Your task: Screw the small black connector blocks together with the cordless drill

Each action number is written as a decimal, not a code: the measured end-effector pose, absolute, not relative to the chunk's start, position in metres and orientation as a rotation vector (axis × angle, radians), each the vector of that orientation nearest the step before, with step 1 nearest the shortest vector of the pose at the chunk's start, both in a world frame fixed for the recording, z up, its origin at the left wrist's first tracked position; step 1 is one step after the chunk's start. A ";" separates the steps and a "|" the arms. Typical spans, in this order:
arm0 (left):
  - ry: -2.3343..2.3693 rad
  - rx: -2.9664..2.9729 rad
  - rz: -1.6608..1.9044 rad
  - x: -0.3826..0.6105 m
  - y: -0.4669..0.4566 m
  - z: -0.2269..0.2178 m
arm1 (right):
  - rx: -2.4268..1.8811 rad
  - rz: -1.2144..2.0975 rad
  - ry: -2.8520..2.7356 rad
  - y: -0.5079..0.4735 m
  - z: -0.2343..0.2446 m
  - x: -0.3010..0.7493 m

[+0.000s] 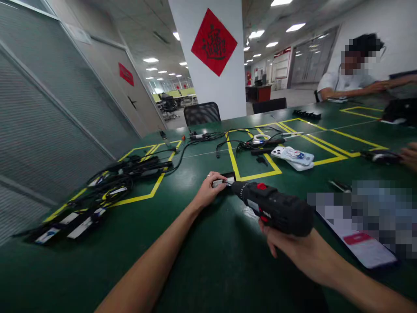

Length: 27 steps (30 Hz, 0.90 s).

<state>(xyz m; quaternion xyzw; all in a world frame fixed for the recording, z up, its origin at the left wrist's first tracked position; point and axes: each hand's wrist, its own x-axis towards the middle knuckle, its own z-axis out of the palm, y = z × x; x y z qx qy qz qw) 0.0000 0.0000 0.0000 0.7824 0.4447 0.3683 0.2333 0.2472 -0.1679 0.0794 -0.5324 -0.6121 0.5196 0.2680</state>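
Observation:
My right hand (286,243) is wrapped round the handle of a black cordless drill (276,206) with red switches. The drill lies level and points left, its thin bit reaching a small pale block (230,180). Whether the tip touches a screw is too small to tell. The block sits at a black tray-like piece (230,189) on the table. My left hand (211,187), a ring on one finger, grips the block's left end with thumb and fingertips, which partly cover it.
Dark cables (146,167) with labelled boxes spread over the left of the green table (182,269). Ahead lie a roll of white tape (261,137) and phones (295,157). A large phone (365,243) rests to the right. Across the table sits a person (348,78); another hand (409,156) shows at the right edge.

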 end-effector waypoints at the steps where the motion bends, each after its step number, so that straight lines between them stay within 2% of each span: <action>1: 1.223 2.147 1.014 0.000 0.000 0.000 | -1.414 1.385 -1.660 -0.168 0.080 0.247; 27: 1.208 2.117 1.026 0.001 -0.002 0.002 | -1.409 1.405 -1.648 -0.169 0.086 0.247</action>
